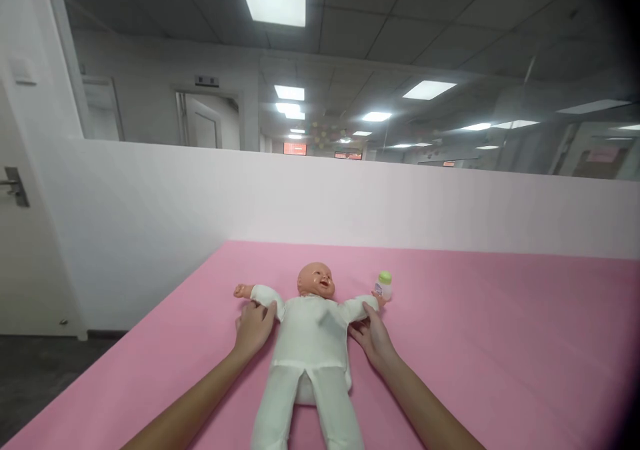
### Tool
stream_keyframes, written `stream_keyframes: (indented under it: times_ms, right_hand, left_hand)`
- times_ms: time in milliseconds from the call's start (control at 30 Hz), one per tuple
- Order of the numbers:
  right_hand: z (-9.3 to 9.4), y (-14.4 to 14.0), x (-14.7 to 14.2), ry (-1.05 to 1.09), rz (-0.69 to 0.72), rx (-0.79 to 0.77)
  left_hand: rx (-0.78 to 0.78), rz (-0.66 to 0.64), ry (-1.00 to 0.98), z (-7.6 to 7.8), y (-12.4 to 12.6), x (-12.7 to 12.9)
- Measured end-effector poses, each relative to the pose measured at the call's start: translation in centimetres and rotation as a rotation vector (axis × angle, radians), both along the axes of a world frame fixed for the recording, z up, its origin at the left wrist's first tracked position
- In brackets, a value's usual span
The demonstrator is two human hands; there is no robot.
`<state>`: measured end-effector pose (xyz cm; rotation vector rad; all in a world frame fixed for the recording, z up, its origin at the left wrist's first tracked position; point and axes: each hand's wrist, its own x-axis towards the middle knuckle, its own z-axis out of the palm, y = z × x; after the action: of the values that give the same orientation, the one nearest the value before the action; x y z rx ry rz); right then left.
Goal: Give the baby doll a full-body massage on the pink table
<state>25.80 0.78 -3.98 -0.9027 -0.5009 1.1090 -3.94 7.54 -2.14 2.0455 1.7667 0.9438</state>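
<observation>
A baby doll (pixel 314 330) with a smooth bald head and white cloth body lies face up on the pink tabletop (pixel 480 343), arms spread and legs toward me. My left hand (pixel 255 327) is closed on the doll's sleeved arm at the left, its fingertips partly hidden beneath the sleeve. On the other side, my right hand (pixel 373 337) grips the right-side arm from below, thumb on top of the sleeve. Just behind the doll's right-side hand stands a small clear bottle (pixel 384 287) with a green cap, upright.
A low white wall (pixel 350 203) with glass above it borders the table's far edge. To the left are a white door with a metal handle (pixel 17 187) and dark floor (pixel 40 370). Beyond the glass are doorways and lit ceiling panels.
</observation>
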Motion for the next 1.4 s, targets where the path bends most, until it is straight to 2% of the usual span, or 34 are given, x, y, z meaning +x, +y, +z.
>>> stream_keyframes:
  times_ms: [100, 200, 333, 433, 567, 667, 733, 833, 933, 1033, 1133, 1233, 1400]
  right_hand:
    - [0.3, 0.1, 0.0, 0.009, 0.026, 0.037]
    - [0.9, -0.2, 0.0, 0.12, 0.058, -0.024]
    - [1.2, 0.0, 0.0, 0.187, -0.022, -0.075]
    - [1.0, 0.4, 0.4, 0.183, -0.109, -0.021]
    - [0.7, 0.6, 1.1, 0.151, -0.143, 0.015]
    - [0.4, 0.5, 1.4, 0.116, -0.147, 0.018]
    - [0.2, 0.4, 1.6, 0.093, -0.143, 0.011]
    - [-0.1, 0.3, 1.7, 0.058, -0.138, 0.001]
    - [-0.2, 0.0, 1.4, -0.021, -0.148, 0.035]
    - [-0.1, -0.4, 0.8, -0.118, -0.161, 0.075]
    - [0.1, -0.6, 0.2, -0.164, -0.171, 0.082]
    - [0.3, -0.7, 0.0, -0.189, -0.168, 0.084]
    - [0.3, -0.8, -0.3, -0.204, -0.175, 0.091]
  left_hand:
    - [-0.003, 0.0, 0.035, 0.4, 0.1, -0.7]
    - [-0.015, 0.004, 0.061, 0.7, -0.1, -1.4]
    - [0.005, -0.022, 0.097, 0.5, -0.5, -2.4]
    - [0.045, -0.095, 0.102, 0.0, -0.6, -3.3]
    - [0.069, -0.273, 0.093, 0.2, -1.7, -4.3]
    - [0.007, -0.446, 0.086, 1.7, -3.7, -4.4]
    - [-0.015, -0.542, 0.058, 3.3, -5.2, -4.1]
    - [-0.088, -0.759, 0.031, 6.0, -7.1, -3.7]
    - [-0.075, -0.86, 0.022, 8.6, -8.7, -3.9]
    - [-0.074, -0.943, 0.09, 10.0, -10.9, -4.8]
    - [0.069, -1.002, 0.157, 9.7, -13.8, -6.0]
    - [0.262, -0.986, 0.232, 8.0, -16.6, -6.7]
    - [0.364, -0.943, 0.376, 5.6, -18.4, -5.9]
